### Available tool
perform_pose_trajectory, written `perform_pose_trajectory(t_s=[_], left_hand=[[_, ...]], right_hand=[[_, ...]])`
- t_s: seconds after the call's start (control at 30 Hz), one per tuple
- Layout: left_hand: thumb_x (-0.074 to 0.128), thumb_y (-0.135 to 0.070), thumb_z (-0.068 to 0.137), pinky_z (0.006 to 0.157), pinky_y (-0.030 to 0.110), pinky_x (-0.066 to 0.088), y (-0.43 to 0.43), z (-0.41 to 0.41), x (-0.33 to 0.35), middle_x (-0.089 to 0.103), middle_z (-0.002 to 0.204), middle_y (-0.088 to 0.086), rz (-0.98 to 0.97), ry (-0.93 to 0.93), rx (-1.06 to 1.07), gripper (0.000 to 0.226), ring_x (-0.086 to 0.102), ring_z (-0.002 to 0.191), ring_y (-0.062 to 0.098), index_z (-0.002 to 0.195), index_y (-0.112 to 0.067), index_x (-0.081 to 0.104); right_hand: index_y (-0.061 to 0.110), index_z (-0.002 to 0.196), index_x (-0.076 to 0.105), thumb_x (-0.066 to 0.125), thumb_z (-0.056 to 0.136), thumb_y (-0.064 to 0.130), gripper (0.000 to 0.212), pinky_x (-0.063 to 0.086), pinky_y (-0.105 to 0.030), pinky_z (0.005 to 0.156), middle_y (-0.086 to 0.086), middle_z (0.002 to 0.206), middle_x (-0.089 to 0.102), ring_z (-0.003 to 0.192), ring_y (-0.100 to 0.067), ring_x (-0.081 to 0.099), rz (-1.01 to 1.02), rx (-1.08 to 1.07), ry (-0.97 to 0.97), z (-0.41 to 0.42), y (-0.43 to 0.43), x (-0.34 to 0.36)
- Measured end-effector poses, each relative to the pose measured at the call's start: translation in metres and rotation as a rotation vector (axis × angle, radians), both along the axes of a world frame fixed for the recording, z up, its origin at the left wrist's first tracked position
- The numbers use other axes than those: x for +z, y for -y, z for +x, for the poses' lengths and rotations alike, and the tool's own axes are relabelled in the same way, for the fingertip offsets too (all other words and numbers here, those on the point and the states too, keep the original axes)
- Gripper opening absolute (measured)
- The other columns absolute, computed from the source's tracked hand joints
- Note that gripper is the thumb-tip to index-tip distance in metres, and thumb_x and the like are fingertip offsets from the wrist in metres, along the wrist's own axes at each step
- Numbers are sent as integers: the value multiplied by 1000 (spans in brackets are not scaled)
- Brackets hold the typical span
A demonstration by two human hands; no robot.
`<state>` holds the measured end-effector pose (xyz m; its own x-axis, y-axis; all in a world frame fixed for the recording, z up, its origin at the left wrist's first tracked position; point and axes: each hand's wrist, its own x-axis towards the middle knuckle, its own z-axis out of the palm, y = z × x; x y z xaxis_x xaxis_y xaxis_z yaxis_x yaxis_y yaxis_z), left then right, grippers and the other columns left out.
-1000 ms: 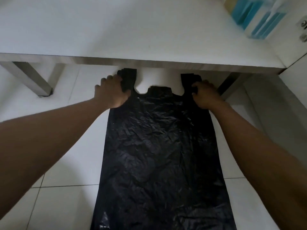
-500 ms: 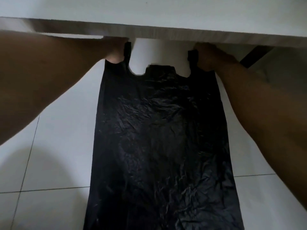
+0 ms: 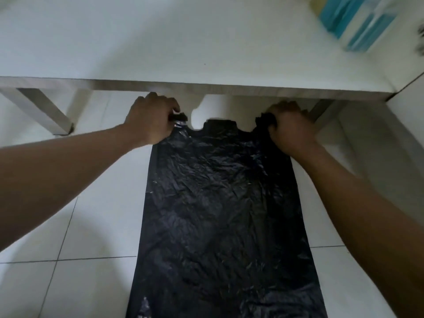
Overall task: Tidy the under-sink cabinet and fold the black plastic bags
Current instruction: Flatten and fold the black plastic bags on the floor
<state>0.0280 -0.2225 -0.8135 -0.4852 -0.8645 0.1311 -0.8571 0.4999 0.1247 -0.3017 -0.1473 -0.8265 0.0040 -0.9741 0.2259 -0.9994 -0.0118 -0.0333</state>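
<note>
A crinkled black plastic bag [image 3: 224,214] lies flat and lengthwise on the white tiled floor, handles at the far end. My left hand [image 3: 151,118] is closed on the bunched left handle. My right hand [image 3: 289,127] is closed on the bunched right handle. Both handles are crumpled inside the fists, and only small black tips show. The bag's near end runs out of the bottom of the frame.
A white table top [image 3: 183,42] with a wood-grain edge hangs over the far end of the bag, just beyond my hands. Its grey leg [image 3: 46,111] stands at left. A blue and white box [image 3: 358,21] sits at the table's far right. A white wall panel [image 3: 410,106] is at right.
The flat, stretched handles are now gathered and crumpled inside both fists. My hands have drawn back toward me, out from under the table edge. The view has tilted up to show the table top.
</note>
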Motion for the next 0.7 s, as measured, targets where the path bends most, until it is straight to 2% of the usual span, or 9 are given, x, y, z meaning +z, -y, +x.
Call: perform_pose_trajectory(t_s=[0.1,0.17,0.23,0.3,0.4,0.43,0.5,0.6,0.7], left_hand=[[74,-31,76,89,43,39,-44,9,1,71,95,5,21,106,-73,51,56,101,31,125,-24,63],[72,-49,75,93,42,34,-65,11,-6,69,88,-5,143,160,-114,61,56,101,24,131,-29,58],[51,-75,75,96,42,33,-75,12,-9,70,86,-14,217,245,-159,76,62,99,18,136,-31,51],[32,-82,79,97,42,31,-76,12,-12,74,89,-14,266,200,-164,80,67,93,15,133,-28,55],[47,-51,99,103,45,36,-60,7,-7,70,75,-10,224,-106,-65,43,68,81,19,126,-20,60],[52,-38,101,102,47,39,-50,6,-6,68,77,-9,196,-186,-13,33,68,85,23,126,-18,59],[54,-25,100,100,50,39,-29,2,-4,68,99,-1,157,-210,99,30,61,107,31,129,-19,58],[54,-25,102,109,52,35,4,0,-11,54,142,7,337,-14,183,53,43,134,36,151,-22,37],[62,-23,99,112,41,36,20,-6,-18,52,148,9,584,85,126,74,45,137,33,159,-16,20]], right_hand=[[14,110,66,64,80,17,29,42,-49,89,-11,110,64,105,-34,54,33,88,67,6,-46,-8],[22,110,64,64,82,39,33,34,-44,91,-3,112,62,110,-29,50,175,118,69,10,-64,-11],[31,118,61,54,81,70,54,28,-40,90,6,115,61,113,-23,48,369,122,55,12,-76,-12],[36,118,59,39,82,82,62,30,-40,93,11,109,65,108,-18,52,421,107,120,13,-78,-9],[33,105,62,40,92,64,40,43,-47,95,10,91,68,90,-15,62,179,79,360,6,-62,-1],[30,104,63,45,95,53,31,47,-47,92,7,90,68,86,-16,63,101,74,416,2,-52,-1],[22,112,64,53,97,29,21,50,-38,88,-2,101,67,93,-22,62,79,51,407,-8,-29,0],[19,141,49,50,99,14,42,40,-33,104,-13,141,49,127,-30,46,413,-3,236,-21,5,-4],[14,151,31,63,94,18,66,32,-27,107,-11,152,38,135,-27,40,736,-2,174,-21,22,-5]])
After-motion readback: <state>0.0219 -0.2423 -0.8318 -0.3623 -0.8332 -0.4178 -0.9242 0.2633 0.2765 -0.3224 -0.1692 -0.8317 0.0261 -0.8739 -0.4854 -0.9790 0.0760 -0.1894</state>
